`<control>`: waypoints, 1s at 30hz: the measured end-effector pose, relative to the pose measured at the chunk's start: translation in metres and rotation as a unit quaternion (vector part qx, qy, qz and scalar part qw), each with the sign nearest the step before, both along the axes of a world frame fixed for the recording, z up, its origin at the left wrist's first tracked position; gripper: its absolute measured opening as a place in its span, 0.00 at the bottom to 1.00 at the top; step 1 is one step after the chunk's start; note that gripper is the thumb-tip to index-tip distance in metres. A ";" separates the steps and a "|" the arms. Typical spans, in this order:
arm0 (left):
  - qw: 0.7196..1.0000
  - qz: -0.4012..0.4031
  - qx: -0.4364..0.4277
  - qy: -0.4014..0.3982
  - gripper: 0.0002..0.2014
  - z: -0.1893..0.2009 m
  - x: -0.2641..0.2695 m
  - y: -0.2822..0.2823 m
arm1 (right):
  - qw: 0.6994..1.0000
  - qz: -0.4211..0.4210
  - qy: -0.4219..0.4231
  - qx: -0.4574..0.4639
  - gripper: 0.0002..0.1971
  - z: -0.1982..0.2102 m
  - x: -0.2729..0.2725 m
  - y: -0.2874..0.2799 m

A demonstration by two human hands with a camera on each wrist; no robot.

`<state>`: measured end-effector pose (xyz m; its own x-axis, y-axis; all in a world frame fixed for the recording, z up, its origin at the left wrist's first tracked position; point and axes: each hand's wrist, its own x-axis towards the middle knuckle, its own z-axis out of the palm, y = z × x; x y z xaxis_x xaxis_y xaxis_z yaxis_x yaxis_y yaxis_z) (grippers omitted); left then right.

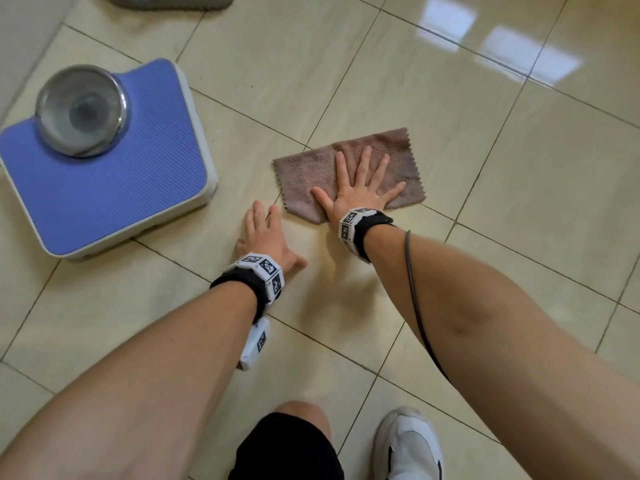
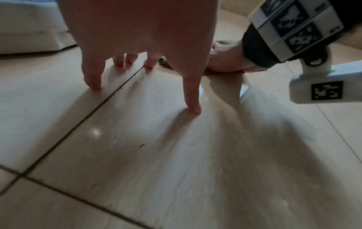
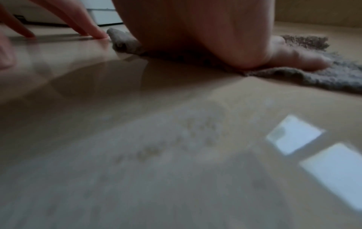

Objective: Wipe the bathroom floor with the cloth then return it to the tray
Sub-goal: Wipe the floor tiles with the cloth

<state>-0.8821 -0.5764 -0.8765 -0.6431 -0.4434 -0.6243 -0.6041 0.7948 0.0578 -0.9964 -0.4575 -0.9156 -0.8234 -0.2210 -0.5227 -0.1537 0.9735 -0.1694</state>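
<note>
Bathroom floor of glossy beige tiles (image 1: 450, 109) with dark grout lines, seen from above by a person crouching over it. At far left sits a blue, ribbed-top bathroom scale (image 1: 104, 174) with a white base and a round chrome dial. Behind it, at the top edge, lies the rim of a grey ribbed item (image 1: 173, 1), too cropped to identify.

Just right of the scale, the left hand (image 1: 265, 237) is propped on the bare tile, fingers spread and straight, holding nothing; the left wrist view shows its fingertips (image 2: 192, 108) touching the floor beside a grout line, as a brace. A marker-covered band wraps the wrist.

Right of that hand, and close to it, lies a flat brownish-grey terry cloth (image 1: 304, 178) with zigzag-cut edges, spread across a grout crossing. The right hand (image 1: 360, 188) presses down on it, palm flat, fingers splayed and straight, not gripping. The right wrist view shows the heel of the palm and thumb bearing on the cloth's pile.

At the bottom edge are a bare knee, black shorts and a white sneaker (image 1: 408, 448).

Wiping looks to be the step in hand, with the cloth held flat to the floor by pressure alone. No tray appears in any view, so the return is not yet begun. Next, sliding the cloth calls for steady downward pressure so it does not bunch; afterwards the fingers must gather and pinch it to lift it.
</note>
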 end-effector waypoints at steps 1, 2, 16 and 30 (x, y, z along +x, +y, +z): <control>1.000 0.001 0.000 -0.003 0.64 0.000 0.000 0.000 | 1.000 -0.003 0.001 0.000 0.44 0.000 0.002 0.006; 1.000 0.002 0.000 -0.004 0.64 0.000 0.000 0.000 | 1.000 -0.008 0.002 0.000 0.44 -0.001 0.005 0.013; 1.000 0.028 -0.008 0.003 0.60 0.004 0.039 0.016 | 0.995 -0.090 -0.012 0.048 0.42 -0.002 0.118 0.167; 0.999 0.033 0.014 0.000 0.54 -0.001 0.053 -0.013 | 0.999 -0.011 0.009 0.030 0.44 -0.005 0.082 0.092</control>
<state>-0.8291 -0.5893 -0.8778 -0.6125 -0.4679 -0.6372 -0.6555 0.7511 0.0786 -0.9145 -0.3656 -0.9204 -0.8373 -0.1715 -0.5191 -0.1346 0.9850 -0.1083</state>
